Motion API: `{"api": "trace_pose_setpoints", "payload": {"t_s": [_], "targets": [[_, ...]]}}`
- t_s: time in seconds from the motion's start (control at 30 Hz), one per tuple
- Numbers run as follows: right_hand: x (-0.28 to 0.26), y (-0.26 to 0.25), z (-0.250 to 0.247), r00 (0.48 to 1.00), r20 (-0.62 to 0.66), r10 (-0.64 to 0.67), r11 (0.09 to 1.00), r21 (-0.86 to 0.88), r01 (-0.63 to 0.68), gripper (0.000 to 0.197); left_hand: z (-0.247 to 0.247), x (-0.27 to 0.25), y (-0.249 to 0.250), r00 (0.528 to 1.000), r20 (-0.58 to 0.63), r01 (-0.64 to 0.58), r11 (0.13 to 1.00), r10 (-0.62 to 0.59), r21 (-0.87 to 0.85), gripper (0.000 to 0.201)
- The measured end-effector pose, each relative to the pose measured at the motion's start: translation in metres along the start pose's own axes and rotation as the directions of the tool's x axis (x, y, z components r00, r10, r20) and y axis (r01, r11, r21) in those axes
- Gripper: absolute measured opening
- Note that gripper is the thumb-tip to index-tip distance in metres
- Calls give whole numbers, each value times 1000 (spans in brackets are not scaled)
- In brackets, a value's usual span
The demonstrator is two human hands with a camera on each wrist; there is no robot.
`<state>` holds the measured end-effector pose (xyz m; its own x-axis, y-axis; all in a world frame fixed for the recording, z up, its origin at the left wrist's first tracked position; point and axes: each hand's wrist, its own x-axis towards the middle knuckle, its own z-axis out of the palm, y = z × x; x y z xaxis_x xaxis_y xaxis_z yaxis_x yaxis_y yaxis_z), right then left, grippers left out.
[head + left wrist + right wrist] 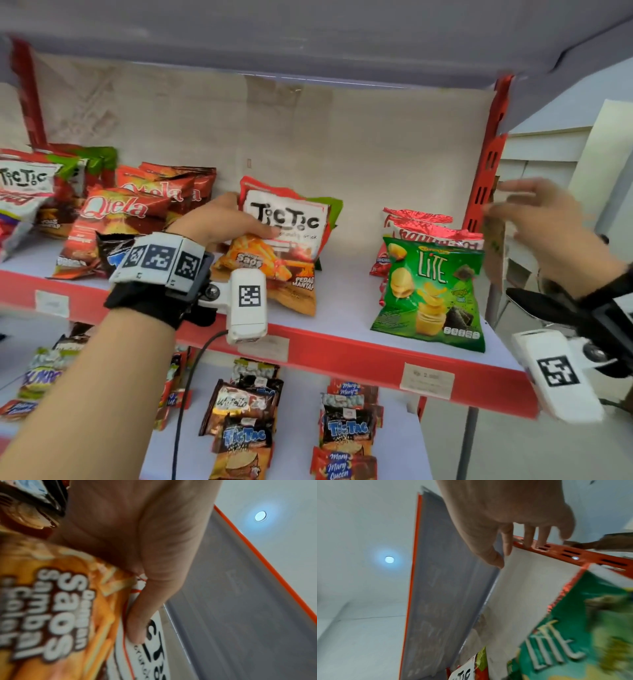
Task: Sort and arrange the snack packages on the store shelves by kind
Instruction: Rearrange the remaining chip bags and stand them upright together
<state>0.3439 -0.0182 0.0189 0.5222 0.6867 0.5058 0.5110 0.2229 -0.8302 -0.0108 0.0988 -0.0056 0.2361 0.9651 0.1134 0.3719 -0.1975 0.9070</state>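
Store shelving with red uprights and red front edges fills the head view; the upper shelf [342, 284] has a pale backboard behind it, and a lower shelf [301, 428] shows along the bottom of the frame.

Left hand [219, 222], centre of frame: gripping a Tic Tic bag [286, 236], thumb across the front below the logo, other fingers behind the bag's left edge. Left wrist view confirms the thumb [142, 615] pressed on the white label panel. The bag stands roughly upright on the upper shelf, mid-frame; at least one more bag stands just behind it.

Right hand [544, 226], right edge of frame: raised beside the red upright [486, 185], fingers spread and fairly straight, holding nothing. Right wrist view shows the fingertips [529, 543] in front of the slotted upright; contact cannot be confirmed.

Other stock, upper shelf:
- Green Lite bag [431, 294], centre right, upright, near the front edge, well apart from the gripped bag.
- Red bags [424, 226] directly behind the Lite bag.
- Qtela bags [120, 219], left of centre, leaning, several deep.
- Second group of Tic Tic bags [24, 192] at the far left edge.

Lower shelf, bottom centre: small Tic Tac packets [245, 438] and Mary Queen packets [342, 466] in front-to-back rows. Paper price tags [426, 380] are stuck on the red shelf edge.
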Motion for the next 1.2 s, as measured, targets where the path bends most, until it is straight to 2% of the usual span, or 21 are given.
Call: {"api": "trace_pose_setpoints", "payload": {"t_s": [0.03, 0.07, 0.17, 0.27, 0.33, 0.4, 0.47, 0.6, 0.73, 0.9, 1.07, 1.2], "targets": [[-6, -12, 3, 998, 3, -66, 998, 22, 66, 22, -3, -3, 1, 998, -5, -63, 997, 63, -52, 49], [-15, -26, 9, 994, 26, -110, 992, 66, 108, 14, -6, -8, 2, 992, -4, -123, 987, 123, -99, 46], [-46, -64, 46, 969, 159, -188, 961, 233, 148, 17, -28, -27, 8, 970, -16, -242, 945, 245, -221, 37], [-85, -97, 102, 917, 330, -223, 936, 337, 106, 6, -65, -49, 9, 941, -53, -335, 903, 334, -270, 41], [-113, -120, 143, 887, 403, -225, 929, 365, 70, 24, -96, -65, 4, 923, -86, -383, 878, 375, -287, 44], [-136, -140, 184, 865, 450, -223, 922, 384, 38, 50, -131, -81, -7, 911, -113, -412, 869, 396, -276, 44], [-157, -160, 226, 826, 519, -222, 901, 432, -29, 60, -168, -96, -21, 906, -139, -422, 870, 400, -255, 44], [-194, -204, 306, 776, 592, -217, 796, 568, -211, 47, -239, -120, -50, 904, -201, -413, 889, 376, -198, 61], [-214, -244, 370, 754, 606, -254, 763, 605, -228, 38, -296, -128, -70, 892, -266, -417, 893, 367, -167, 60], [-221, -268, 436, 706, 631, -322, 764, 613, -200, 50, -342, -116, -95, 866, -329, -448, 877, 377, -175, 59], [-206, -272, 490, 761, 584, -283, 732, 644, -222, 46, -375, -82, -120, 849, -330, -471, 874, 412, -122, 54], [-185, -271, 524, 844, 478, -244, 680, 705, -203, 47, -401, -48, -151, 900, -240, -383, 923, 364, -36, 60]]}}
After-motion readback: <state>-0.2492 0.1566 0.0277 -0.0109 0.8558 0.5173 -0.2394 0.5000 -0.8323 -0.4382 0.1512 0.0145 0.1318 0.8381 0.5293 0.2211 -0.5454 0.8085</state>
